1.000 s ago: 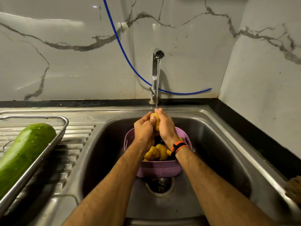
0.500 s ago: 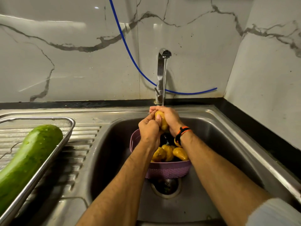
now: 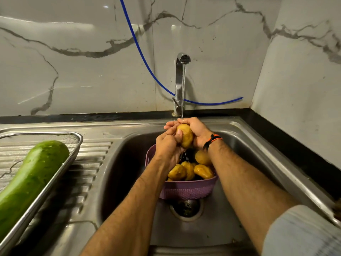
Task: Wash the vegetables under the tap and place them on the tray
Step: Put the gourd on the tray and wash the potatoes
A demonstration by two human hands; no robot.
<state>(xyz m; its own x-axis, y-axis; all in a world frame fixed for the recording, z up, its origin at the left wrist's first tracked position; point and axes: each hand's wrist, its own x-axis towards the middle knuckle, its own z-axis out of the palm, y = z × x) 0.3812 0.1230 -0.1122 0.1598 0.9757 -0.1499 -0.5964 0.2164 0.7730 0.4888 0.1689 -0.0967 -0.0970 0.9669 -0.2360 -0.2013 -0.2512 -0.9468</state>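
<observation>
Water runs from the steel tap (image 3: 180,78) onto a yellow potato (image 3: 185,135) held over the sink. My left hand (image 3: 168,148) grips the potato from the left and my right hand (image 3: 196,132) cups it from the right and behind. Right below them a purple basket (image 3: 186,190) stands in the sink bowl with several more potatoes (image 3: 190,169) and something dark between them. On the draining board at the left, a metal mesh tray (image 3: 73,150) holds a large wet green gourd (image 3: 31,180).
The steel sink bowl (image 3: 127,163) has its drain (image 3: 186,207) in front of the basket. A blue hose (image 3: 147,65) hangs along the marble wall behind the tap. A marble side wall and black counter edge (image 3: 287,145) close off the right.
Both hands have turned the potato under the stream, so more of it shows between them. My view has shifted a little to the left.
</observation>
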